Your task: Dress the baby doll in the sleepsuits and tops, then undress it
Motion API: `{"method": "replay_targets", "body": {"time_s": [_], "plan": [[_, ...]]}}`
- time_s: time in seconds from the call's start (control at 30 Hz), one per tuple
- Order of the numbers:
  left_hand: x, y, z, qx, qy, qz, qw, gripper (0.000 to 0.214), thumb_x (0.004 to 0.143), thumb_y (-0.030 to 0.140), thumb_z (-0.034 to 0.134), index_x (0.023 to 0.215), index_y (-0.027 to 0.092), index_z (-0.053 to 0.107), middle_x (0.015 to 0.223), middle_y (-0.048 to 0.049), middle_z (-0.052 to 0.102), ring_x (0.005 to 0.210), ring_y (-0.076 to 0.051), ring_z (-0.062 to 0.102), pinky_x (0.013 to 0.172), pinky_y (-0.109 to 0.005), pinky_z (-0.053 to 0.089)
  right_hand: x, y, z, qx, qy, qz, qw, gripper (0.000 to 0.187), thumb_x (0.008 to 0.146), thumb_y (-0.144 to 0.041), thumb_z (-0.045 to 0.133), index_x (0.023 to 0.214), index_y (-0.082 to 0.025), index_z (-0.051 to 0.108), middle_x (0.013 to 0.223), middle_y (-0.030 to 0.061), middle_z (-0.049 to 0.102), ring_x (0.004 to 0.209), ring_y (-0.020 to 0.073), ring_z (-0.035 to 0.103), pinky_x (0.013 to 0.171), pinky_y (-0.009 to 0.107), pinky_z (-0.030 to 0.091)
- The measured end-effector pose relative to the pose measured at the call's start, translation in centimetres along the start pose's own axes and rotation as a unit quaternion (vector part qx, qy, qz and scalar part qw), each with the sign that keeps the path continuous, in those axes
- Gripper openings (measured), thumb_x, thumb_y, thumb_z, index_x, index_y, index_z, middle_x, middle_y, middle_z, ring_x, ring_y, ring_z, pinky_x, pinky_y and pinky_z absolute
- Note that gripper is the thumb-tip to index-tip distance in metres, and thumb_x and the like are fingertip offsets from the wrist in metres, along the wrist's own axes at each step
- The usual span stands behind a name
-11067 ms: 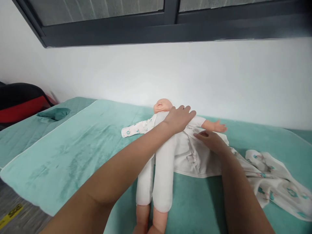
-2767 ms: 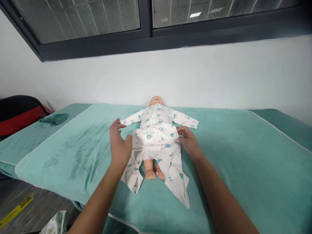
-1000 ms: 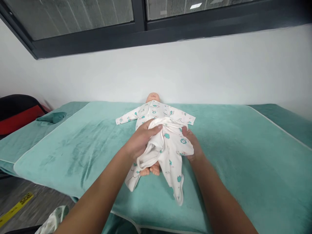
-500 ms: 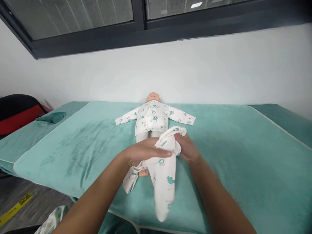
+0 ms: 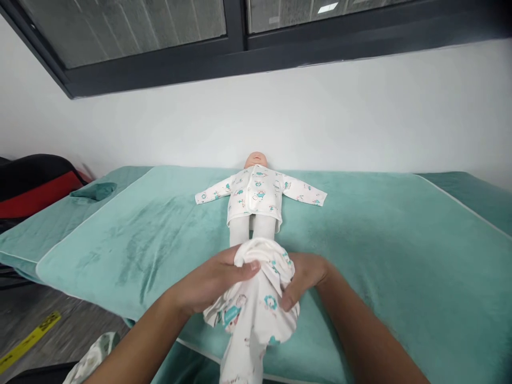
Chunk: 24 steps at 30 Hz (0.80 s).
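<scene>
Several fingers point(image 5: 242, 269) around bunched trousers point(image 5: 256, 316)

The printed trousers point(image 5: 256, 306), which lay over the doll point(image 5: 256, 160) from waist to past the feet, were bunched up at its belly and have since been drawn down to its feet, where they are now a gathered bundle at the near edge of the green mat point(image 5: 380, 240). The left hand point(image 5: 212, 280) and right hand point(image 5: 306, 274) have come back with the bundle from the hips. The doll's white legs point(image 5: 252, 230) now show below the printed top point(image 5: 256, 192).
</scene>
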<state>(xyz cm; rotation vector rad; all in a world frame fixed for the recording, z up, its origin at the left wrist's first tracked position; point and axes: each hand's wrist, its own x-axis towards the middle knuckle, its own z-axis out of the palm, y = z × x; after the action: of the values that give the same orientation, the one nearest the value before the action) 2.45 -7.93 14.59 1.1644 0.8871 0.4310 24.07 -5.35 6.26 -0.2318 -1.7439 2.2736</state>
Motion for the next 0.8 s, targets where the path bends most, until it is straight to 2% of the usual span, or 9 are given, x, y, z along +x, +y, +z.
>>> {"method": "replay_targets", "body": {"time_s": [0.03,0.07,0.17,0.23,0.3,0.43,0.57,0.67,0.8], "plan": [[-0.6,0.2,0.1,0.011,-0.007,-0.021,1.0,0.047,0.082,0.045,0.071,0.121,0.018,0.068,0.109,-0.01,0.074,0.098,-0.027,0.068,0.087,-0.037,0.052,0.0,-0.2,0.2,0.001,-0.014,0.008,1.0,0.037,0.072,-0.036,0.081,0.101,-0.014,0.074,0.096,0.0064,0.076,0.102,0.0234,0.068,0.093,0.034,0.053],[-1.1,0.4,0.1,0.016,-0.01,-0.038,0.999,0.046,0.083,0.045,0.07,0.121,0.02,0.068,0.11,-0.009,0.073,0.099,-0.027,0.068,0.089,-0.038,0.051,0.0,-0.2,0.2,0.001,-0.001,0.013,1.0,0.037,0.071,-0.037,0.081,0.1,-0.014,0.074,0.096,0.0057,0.076,0.1,0.0234,0.068,0.091,0.033,0.054],[-1.6,0.5,-0.2,0.046,0.02,-0.053,0.997,0.04,0.085,0.046,0.067,0.117,0.022,0.068,0.111,-0.007,0.073,0.1,-0.026,0.067,0.091,-0.038,0.049,-0.6,0.2,-0.3,-0.039,0.145,0.037,0.988,0.037,0.072,-0.037,0.081,0.103,-0.018,0.075,0.099,0.0027,0.075,0.097,0.0219,0.068,0.087,0.031,0.054],[-1.1,0.2,-0.7,0.112,0.078,-0.028,0.99,0.039,0.084,0.049,0.065,0.112,0.022,0.069,0.109,-0.0064,0.073,0.101,-0.027,0.065,0.089,-0.036,0.048,-0.9,0.6,-0.9,-0.096,0.239,0.058,0.965,0.039,0.076,-0.039,0.079,0.11,-0.021,0.074,0.106,0.0013,0.075,0.1,0.0224,0.067,0.089,0.032,0.053],[-0.3,-0.5,-1.3,0.182,0.124,0.009,0.975,0.038,0.082,0.052,0.065,0.105,0.021,0.069,0.105,-0.0062,0.073,0.099,-0.028,0.063,0.084,-0.034,0.047,-1.3,0.9,-1.5,-0.146,0.289,0.079,0.943,0.043,0.078,-0.043,0.076,0.116,-0.023,0.073,0.112,0.0013,0.074,0.105,0.0249,0.066,0.092,0.034,0.051],[0.9,-1.6,-1.5,0.256,0.111,0.054,0.959,0.035,0.083,0.052,0.061,0.099,0.021,0.069,0.098,-0.0058,0.072,0.089,-0.026,0.062,0.078,-0.033,0.046,-1.7,0.8,-2.1,-0.198,0.302,0.108,0.926,0.042,0.08,-0.049,0.073,0.112,-0.022,0.074,0.111,0.0027,0.075,0.103,0.0286,0.067,0.09,0.038,0.051],[0.6,-1.2,-1.0,0.292,0.1,0.048,0.95,0.035,0.084,0.051,0.061,0.101,0.021,0.068,0.097,-0.0061,0.072,0.086,-0.025,0.062,0.077,-0.033,0.046,-2.0,0.9,-2.2,-0.205,0.307,0.077,0.926,0.045,0.08,-0.047,0.073,0.116,-0.02,0.072,0.107,0.004,0.075,0.102,0.0291,0.066,0.093,0.041,0.05],[0.2,-0.5,-0.9,0.266,0.067,0.038,0.961,0.039,0.083,0.05,0.063,0.11,0.022,0.067,0.107,-0.0064,0.071,0.094,-0.026,0.062,0.079,-0.033,0.047,-2.3,1.1,-2.3,-0.191,0.324,0.069,0.924,0.048,0.078,-0.044,0.075,0.12,-0.021,0.071,0.111,0.0057,0.074,0.104,0.0296,0.065,0.093,0.042,0.05],[0.2,0.3,-1.0,0.182,0.024,-0.006,0.983,0.045,0.084,0.045,0.065,0.122,0.021,0.064,0.117,-0.0073,0.07,0.1,-0.025,0.063,0.082,-0.032,0.047,-2.6,1.3,-2.5,-0.167,0.334,0.041,0.927,0.055,0.07,-0.039,0.082,0.12,-0.019,0.069,0.114,0.0063,0.071,0.105,0.029,0.063,0.092,0.041,0.049]]}}
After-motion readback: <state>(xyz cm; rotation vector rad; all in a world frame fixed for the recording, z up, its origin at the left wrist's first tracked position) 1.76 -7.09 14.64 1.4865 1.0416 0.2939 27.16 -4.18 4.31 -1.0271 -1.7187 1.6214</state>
